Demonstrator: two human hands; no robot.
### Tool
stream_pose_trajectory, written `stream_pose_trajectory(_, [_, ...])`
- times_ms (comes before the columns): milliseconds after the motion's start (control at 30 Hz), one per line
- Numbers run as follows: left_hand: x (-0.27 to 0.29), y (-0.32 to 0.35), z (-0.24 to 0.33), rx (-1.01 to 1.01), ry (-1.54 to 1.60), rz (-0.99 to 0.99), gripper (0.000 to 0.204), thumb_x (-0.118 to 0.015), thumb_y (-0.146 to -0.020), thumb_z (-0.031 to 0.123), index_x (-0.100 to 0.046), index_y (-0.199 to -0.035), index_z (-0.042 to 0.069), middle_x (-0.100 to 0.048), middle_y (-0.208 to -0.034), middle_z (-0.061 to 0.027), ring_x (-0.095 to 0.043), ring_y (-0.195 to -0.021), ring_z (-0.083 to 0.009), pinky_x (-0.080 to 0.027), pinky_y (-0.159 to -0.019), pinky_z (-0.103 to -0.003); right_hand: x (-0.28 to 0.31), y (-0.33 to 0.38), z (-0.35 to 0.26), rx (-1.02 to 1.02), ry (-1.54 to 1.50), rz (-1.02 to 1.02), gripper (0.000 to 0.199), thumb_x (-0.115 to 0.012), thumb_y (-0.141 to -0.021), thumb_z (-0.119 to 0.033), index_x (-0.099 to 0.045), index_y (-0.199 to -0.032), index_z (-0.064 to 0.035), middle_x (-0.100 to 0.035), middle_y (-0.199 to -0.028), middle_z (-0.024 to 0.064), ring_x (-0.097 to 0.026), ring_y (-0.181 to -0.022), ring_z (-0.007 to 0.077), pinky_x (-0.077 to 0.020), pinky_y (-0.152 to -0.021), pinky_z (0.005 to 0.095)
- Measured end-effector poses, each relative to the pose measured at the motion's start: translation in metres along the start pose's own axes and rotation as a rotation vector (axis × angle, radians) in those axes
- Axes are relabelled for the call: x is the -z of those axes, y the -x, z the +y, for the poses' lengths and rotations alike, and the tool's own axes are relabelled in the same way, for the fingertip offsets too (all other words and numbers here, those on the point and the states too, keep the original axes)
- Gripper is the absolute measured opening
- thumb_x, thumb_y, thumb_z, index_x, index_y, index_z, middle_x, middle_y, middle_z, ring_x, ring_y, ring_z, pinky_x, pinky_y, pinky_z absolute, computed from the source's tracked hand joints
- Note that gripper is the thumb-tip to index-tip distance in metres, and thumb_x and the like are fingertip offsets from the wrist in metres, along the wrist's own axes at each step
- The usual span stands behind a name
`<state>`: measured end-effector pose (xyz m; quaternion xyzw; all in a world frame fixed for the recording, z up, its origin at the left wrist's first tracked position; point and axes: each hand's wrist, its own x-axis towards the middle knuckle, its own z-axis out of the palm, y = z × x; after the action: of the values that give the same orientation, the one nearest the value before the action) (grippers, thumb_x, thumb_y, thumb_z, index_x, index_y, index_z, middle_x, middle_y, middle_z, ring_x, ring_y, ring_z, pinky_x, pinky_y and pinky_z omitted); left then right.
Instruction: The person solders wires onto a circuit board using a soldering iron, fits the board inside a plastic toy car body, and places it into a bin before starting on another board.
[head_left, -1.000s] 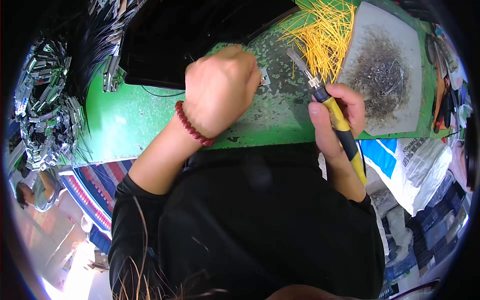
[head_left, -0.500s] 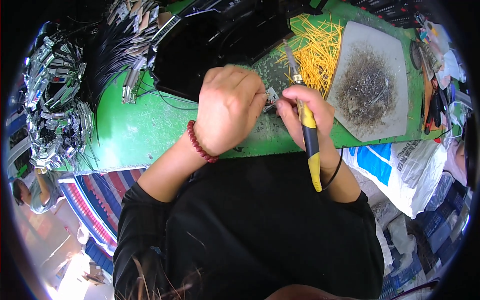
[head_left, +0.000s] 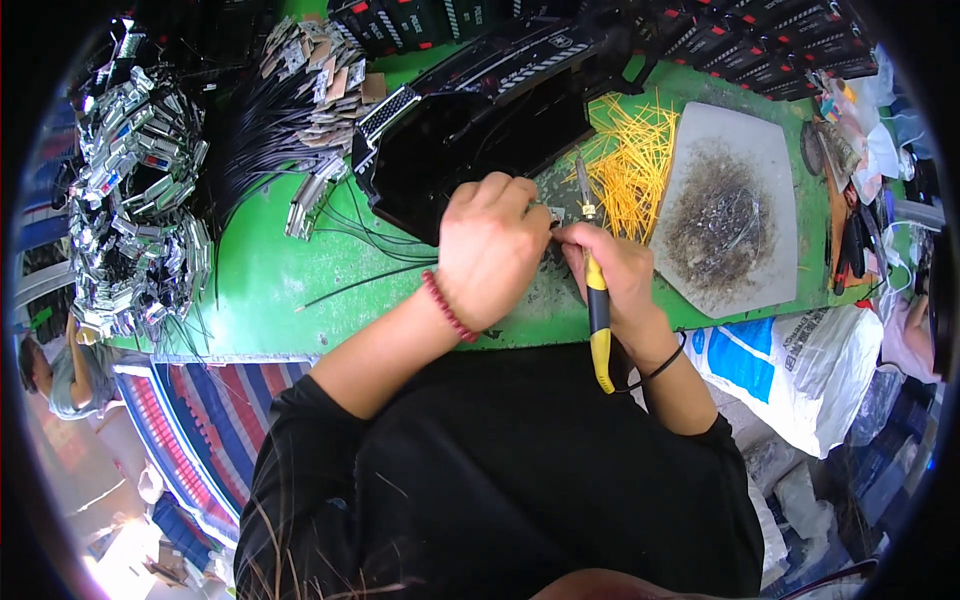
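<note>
My left hand (head_left: 492,250) is closed in a pinch, its knuckles toward me and its fingertips hidden. At those fingertips a small pale metallic piece (head_left: 557,214) shows in part; its kind cannot be made out. A loose black wire (head_left: 365,284) comes out past my left wrist and lies on the green bench. Close on the right, my right hand (head_left: 615,268) grips a yellow-and-black soldering iron (head_left: 599,315), tip pointing away from me. Its thumb and fingers reach almost to the left fingertips. Beyond both hands stands a large black plastic housing (head_left: 480,135).
Yellow wire pieces (head_left: 640,165) lie heaped beside a grey board (head_left: 690,270) covered with dark residue. Silver metal parts (head_left: 140,250) and black wires with small boards (head_left: 320,85) fill the bench's left. Black boxes (head_left: 760,45) line the back. A person (head_left: 75,375) is at far left.
The whole view has shifted, so the bench sits lower and further right. My hands have drawn closer together at the small piece. More black wire shows left of my left wrist.
</note>
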<state>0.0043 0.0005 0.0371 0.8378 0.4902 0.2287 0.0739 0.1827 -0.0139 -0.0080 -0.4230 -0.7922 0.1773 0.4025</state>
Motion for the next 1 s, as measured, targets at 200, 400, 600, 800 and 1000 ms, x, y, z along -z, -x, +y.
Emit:
stream_pose_trajectory(200, [0.021,-0.019,-0.004,0.232,-0.192,-0.074,0.027,-0.071,-0.075,0.015,-0.065,-0.101,0.012,-0.056,-0.122,-0.0132,-0.058,-0.103,-0.0305,-0.049,-0.082,-0.042,0.005,0.001,-0.002,-0.041,0.007,-0.08,0.022,-0.069,-0.078,0.004,-0.059,-0.095,-0.0046,-0.069,-0.079,0.0092,-0.068,-0.062,0.0226,-0.0512,-0.052,0.0291])
stream_pose_trajectory(400, [0.03,-0.022,-0.007,0.273,0.392,0.01,0.021,-0.054,-0.088,0.003,-0.066,-0.105,0.003,-0.067,-0.092,-0.012,-0.065,-0.074,-0.0194,-0.052,-0.065,-0.031,0.002,-0.001,0.0,-0.019,-0.027,-0.03,0.024,-0.069,-0.075,0.001,-0.06,-0.096,-0.0078,-0.065,-0.071,0.006,-0.063,-0.055,0.0218,-0.0466,-0.048,0.0309])
stream_pose_trajectory(600, [0.054,-0.009,0.0,0.18,0.83,-0.075,0.024,-0.055,-0.087,-0.006,-0.063,-0.11,-0.005,-0.067,-0.093,-0.0114,-0.065,-0.083,-0.0163,-0.052,-0.074,-0.028,0.002,-0.001,0.002,-0.024,-0.052,0.024,0.021,-0.067,-0.076,-0.005,-0.061,-0.096,-0.0098,-0.061,-0.064,0.0038,-0.059,-0.05,0.0221,-0.0428,-0.045,0.0327])
stream_pose_trajectory(800, [0.037,-0.001,-0.003,0.066,0.338,-0.022,0.014,-0.071,-0.076,0.0,-0.069,-0.09,0.0,-0.064,-0.072,-0.0126,-0.063,-0.064,-0.0274,-0.051,-0.057,-0.032,0.006,-0.006,-0.002,-0.108,-0.304,0.088,0.021,-0.064,-0.081,0.005,-0.06,-0.099,-0.0058,-0.066,-0.078,0.0084,-0.067,-0.066,0.0171,-0.05,-0.055,0.0286])
stream_pose_trajectory(1000, [0.026,0.004,0.001,0.062,0.246,-0.031,0.014,-0.072,-0.074,0.003,-0.07,-0.088,0.003,-0.065,-0.073,-0.011,-0.064,-0.064,-0.0274,-0.051,-0.057,-0.034,0.026,-0.006,-0.009,-0.134,-0.619,0.181,0.037,-0.069,-0.081,0.0,-0.051,-0.114,-0.0052,-0.07,-0.089,0.0101,-0.064,-0.074,0.0101,-0.0484,-0.062,0.0219])
